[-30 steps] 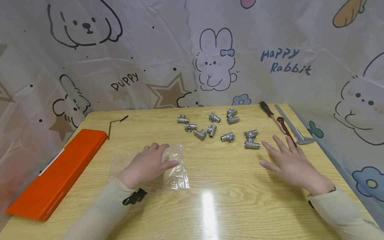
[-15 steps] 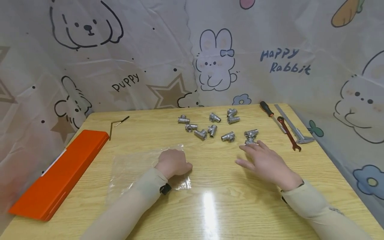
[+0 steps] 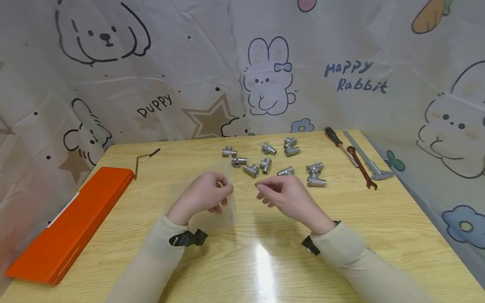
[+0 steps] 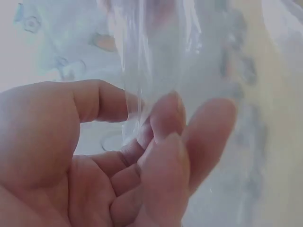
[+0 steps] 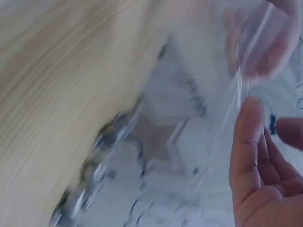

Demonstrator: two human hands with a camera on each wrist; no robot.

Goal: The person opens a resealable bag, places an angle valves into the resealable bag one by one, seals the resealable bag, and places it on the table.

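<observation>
My left hand [image 3: 202, 193] pinches the edge of a clear plastic bag [image 3: 233, 216] between thumb and fingertips. The bag hangs raised over the table. In the left wrist view, its film [image 4: 156, 56] runs up from the thumb and index fingertip. Facing it from the right is my right hand [image 3: 291, 197], loosely bent and apart from the bag in the head view. A gap shows between its thumb and index finger [image 5: 248, 127] in the right wrist view. Several silver tee pipe fittings [image 3: 265, 166] lie behind the hands, one partly covered by the right hand.
An orange case [image 3: 79, 223] lies along the left side, with hex keys [image 3: 139, 161] behind it. At the back right are a screwdriver [image 3: 334, 136], a red wrench [image 3: 361, 167] and a caliper [image 3: 365, 155]. A printed cloth [image 3: 197, 54] hangs behind the table.
The left hand has picked the plastic bag up off the table by its edge. My right hand has moved left from beside the fittings to near the bag.
</observation>
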